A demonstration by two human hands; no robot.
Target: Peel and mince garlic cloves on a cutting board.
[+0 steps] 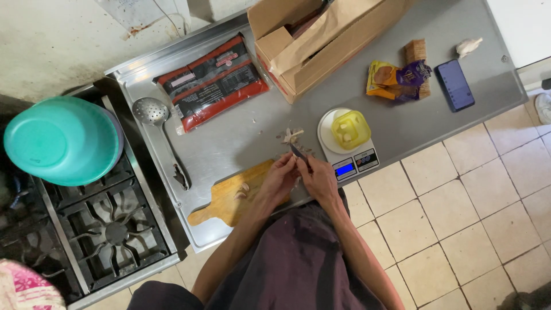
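Note:
My left hand [279, 179] and my right hand [319, 179] meet over the steel table's near edge. The right hand grips a small dark knife [298, 152], blade pointing away from me. The left hand pinches something small, likely a garlic clove, mostly hidden by the fingers. A wooden cutting board [229, 198] lies under the left hand with two peeled cloves [242, 190] on it. Garlic skins [291, 136] lie just beyond the knife. A kitchen scale [347, 150] carries a yellow cup [350, 129] holding cloves.
On the steel table [229, 138]: a slotted ladle [158, 123], a red-black flat package [212, 80], a cardboard box [313, 40], snack packets [399, 77], a phone [454, 85], a garlic bulb [469, 46]. A gas stove [106, 227] and teal bowl [62, 140] stand left.

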